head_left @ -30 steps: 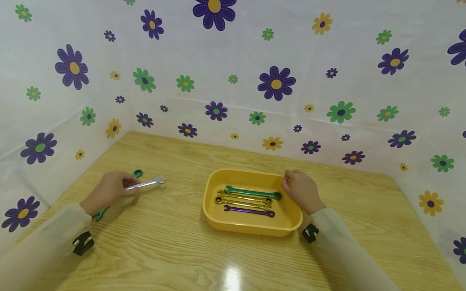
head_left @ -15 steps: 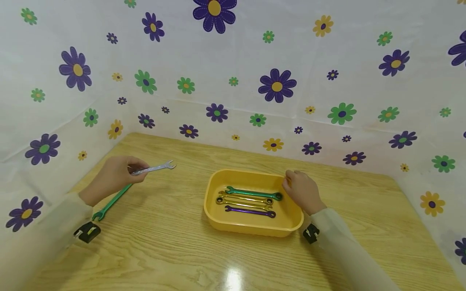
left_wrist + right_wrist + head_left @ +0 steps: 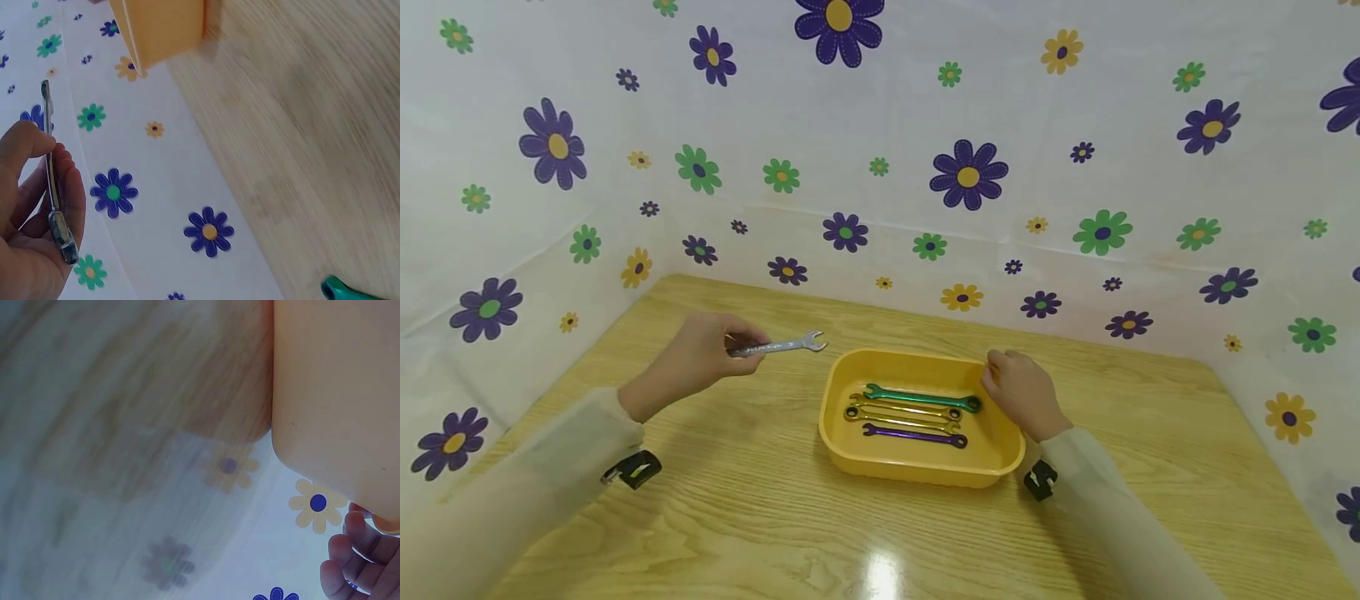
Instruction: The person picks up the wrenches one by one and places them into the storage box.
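My left hand [image 3: 703,350] pinches a silver combination wrench [image 3: 788,345] between thumb and fingers, above the table to the left of a yellow plastic bin [image 3: 917,473]. The open end of the wrench points right, near the bin's back left corner. In the left wrist view the rest of its shaft [image 3: 51,178] runs along the fingers. My right hand [image 3: 1022,392] grips the bin's rim at the back right corner. Inside the bin lie a green wrench [image 3: 921,398], two gold wrenches [image 3: 902,419] and a purple wrench [image 3: 913,435], roughly side by side.
Another green wrench [image 3: 344,290] lies on the table, its end showing in the left wrist view; the left arm hides it in the head view. A white flowered cloth [image 3: 880,200] hangs behind and beside the wooden table [image 3: 760,517].
My left hand has lifted the silver wrench off the left side and carried it right, toward the bin. The right hand and the bin have stayed in place.
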Demonstrator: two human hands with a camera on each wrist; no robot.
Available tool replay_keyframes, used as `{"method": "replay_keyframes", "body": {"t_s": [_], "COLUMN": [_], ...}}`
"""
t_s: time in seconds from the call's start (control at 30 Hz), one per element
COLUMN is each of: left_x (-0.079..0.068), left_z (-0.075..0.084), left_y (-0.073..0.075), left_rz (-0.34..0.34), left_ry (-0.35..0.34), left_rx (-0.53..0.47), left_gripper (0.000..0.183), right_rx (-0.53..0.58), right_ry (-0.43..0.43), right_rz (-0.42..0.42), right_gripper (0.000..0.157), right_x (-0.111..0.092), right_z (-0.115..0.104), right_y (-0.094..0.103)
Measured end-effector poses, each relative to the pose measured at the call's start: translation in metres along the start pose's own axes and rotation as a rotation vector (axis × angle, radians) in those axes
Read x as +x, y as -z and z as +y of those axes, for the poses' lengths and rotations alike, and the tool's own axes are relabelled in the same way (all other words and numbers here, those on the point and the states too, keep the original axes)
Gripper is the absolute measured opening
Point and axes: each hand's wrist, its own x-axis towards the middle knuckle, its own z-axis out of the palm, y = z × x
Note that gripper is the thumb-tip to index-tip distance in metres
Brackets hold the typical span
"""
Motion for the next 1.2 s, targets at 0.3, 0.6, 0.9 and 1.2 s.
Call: {"method": "replay_keyframes", "body": {"t_s": [0.3,0.6,0.9,1.2], "left_x": [0.015,0.026,0.033,0.035], "left_z": [0.025,0.040,0.055,0.072], "left_y": [-0.022,-0.045,-0.068,-0.090], "left_rz": [-0.036,-0.088,-0.126,-0.174], "left_ry": [-0.039,-0.051,-0.098,-0.113], "left_rx": [-0.066,-0.137,-0.202,-0.199], "left_gripper": [0.012,0.013,0.011,0.012], "right_rx": [-0.005,-0.004,-0.004,-0.001], "right_ry": [-0.006,-0.004,-0.007,-0.016], "right_rz": [-0.009,0.001,0.001,-0.007], "right_gripper": [0.012,0.011,0.011,0.012], "right_x": [0.000,-0.001,0.000,0.000], "right_z": [0.000,-0.002,-0.001,0.000], "right_y": [-0.002,-0.001,-0.002,-0.002]}}
